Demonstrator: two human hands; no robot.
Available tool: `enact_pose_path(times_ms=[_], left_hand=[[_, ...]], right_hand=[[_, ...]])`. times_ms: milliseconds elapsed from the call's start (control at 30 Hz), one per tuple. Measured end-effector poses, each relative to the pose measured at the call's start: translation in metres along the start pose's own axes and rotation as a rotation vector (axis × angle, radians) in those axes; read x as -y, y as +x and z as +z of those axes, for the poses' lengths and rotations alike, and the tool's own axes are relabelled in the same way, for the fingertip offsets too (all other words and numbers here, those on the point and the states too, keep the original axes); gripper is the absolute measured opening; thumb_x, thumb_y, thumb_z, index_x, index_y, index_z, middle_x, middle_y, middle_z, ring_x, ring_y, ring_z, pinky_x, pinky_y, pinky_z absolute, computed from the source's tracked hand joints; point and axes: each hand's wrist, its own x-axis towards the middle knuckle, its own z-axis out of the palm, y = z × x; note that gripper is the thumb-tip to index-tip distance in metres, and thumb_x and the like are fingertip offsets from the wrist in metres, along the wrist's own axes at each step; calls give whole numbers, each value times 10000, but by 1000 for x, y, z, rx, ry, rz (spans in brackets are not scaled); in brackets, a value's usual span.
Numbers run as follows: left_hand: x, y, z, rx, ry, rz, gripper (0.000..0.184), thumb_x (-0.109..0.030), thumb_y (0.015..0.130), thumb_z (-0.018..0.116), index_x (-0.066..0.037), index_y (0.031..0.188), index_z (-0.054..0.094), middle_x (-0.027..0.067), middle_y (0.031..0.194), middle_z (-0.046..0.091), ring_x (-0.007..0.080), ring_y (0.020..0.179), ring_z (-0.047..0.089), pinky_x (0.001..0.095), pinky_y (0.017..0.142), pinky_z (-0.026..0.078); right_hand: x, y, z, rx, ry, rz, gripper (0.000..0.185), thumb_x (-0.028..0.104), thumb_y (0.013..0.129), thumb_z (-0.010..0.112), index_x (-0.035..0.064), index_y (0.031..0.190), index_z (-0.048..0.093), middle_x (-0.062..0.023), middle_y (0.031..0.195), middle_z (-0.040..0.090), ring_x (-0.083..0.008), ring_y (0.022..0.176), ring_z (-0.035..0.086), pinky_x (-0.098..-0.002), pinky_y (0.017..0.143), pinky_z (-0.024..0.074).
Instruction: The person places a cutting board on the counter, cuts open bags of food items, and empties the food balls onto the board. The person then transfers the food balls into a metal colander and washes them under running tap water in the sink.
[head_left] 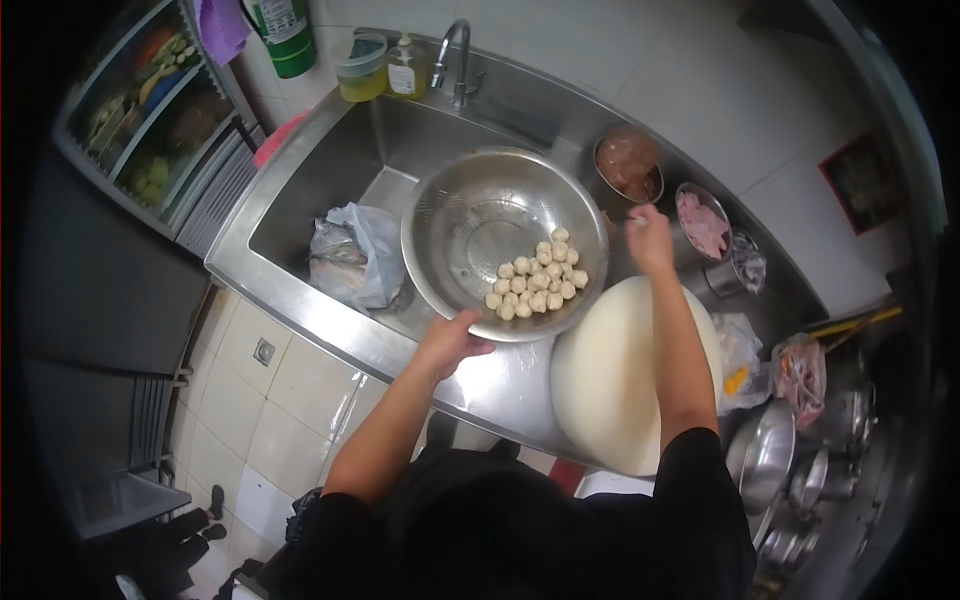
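A large steel colander (pixel 455 215) rests over the right part of the sink, tilted slightly. Several pale round meatballs (pixel 537 275) are grouped at its near right side. At the near rim my left hand (pixel 452 345) has its fingers wrapped over the edge. My right hand (pixel 652 240) is closed, to the right of the colander and beside the steel containers; a small pale bit shows at its fingers, too small to name. Close to it are a container of reddish-brown meat (pixel 628 165) and one of pink meat pieces (pixel 703 222).
A thick round white cutting board (pixel 610 370) lies under my right forearm. In the sink (pixel 300 215) sits a plastic bag (pixel 365 255) with fish-like contents. The faucet (pixel 455 60) and a soap bottle (pixel 405 70) stand behind. Metal bowls (pixel 765 455) are at right.
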Motion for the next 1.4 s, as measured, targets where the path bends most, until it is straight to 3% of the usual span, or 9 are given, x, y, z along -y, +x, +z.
enact_pose_path(times_ms=[67,233,333,633,767,967,1200,1333,1400], left_hand=[[3,4,-4,35,5,-5,573,-293,986,550,-7,1425,319,190,1358,498,340,1077,622,431,779,579],[-8,-15,1,-121,9,46,798,-492,899,658,-114,1454,225,180,1421,413,374,1030,618,444,727,574],[-11,-16,-3,-140,17,74,854,-543,857,692,-128,1437,223,187,1420,405,377,1011,622,434,705,575],[-5,-38,-41,-188,152,83,1003,-539,862,683,-105,1539,84,181,1366,425,289,976,617,410,724,538],[-2,-78,-49,-318,208,199,632,-300,961,610,-95,1472,299,73,1041,589,134,699,578,289,543,498],[-12,-82,108,139,668,475,333,-187,965,607,-1,1241,579,52,914,619,105,701,577,240,623,485],[82,-12,389,919,1297,758,222,-196,932,614,-29,1056,693,162,1004,690,315,892,673,384,785,524],[165,53,494,1056,1458,1015,218,-177,948,546,-35,1048,677,156,1031,691,350,936,657,416,831,524],[198,100,522,952,1782,1106,222,-175,947,513,-51,1022,682,152,1025,695,340,940,663,418,829,528]], right_hand=[[57,-15,2,156,-11,-72,261,218,876,659,74,1094,640,-200,1082,608,-366,1047,584,-410,918,477],[120,-55,15,605,-167,1,403,261,884,650,87,1246,617,-198,1307,527,-374,1215,502,-442,1037,418],[122,-65,13,593,-193,-44,423,282,874,662,75,1238,611,-191,1306,532,-380,1230,484,-460,1041,409],[100,-105,-28,117,-27,-66,422,271,848,697,44,1195,616,-189,1273,547,-368,1196,513,-433,1008,433],[23,-133,-119,-130,-1,191,389,258,837,710,35,1143,618,-190,1230,559,-373,1133,552,-436,956,459],[-88,-221,-234,-250,-184,830,377,303,837,702,38,1091,613,-202,1252,532,-376,1112,572,-428,943,472],[-165,-293,-241,95,-104,678,383,247,758,719,95,1098,630,-210,1416,373,-397,1201,539,-439,983,470],[-194,-300,-246,26,-204,821,367,91,782,681,56,1144,627,-197,1477,327,-429,1232,492,-443,1006,450],[-210,-306,-246,89,-296,862,380,71,788,662,45,1165,621,-183,1485,318,-423,1207,506,-449,999,449]])
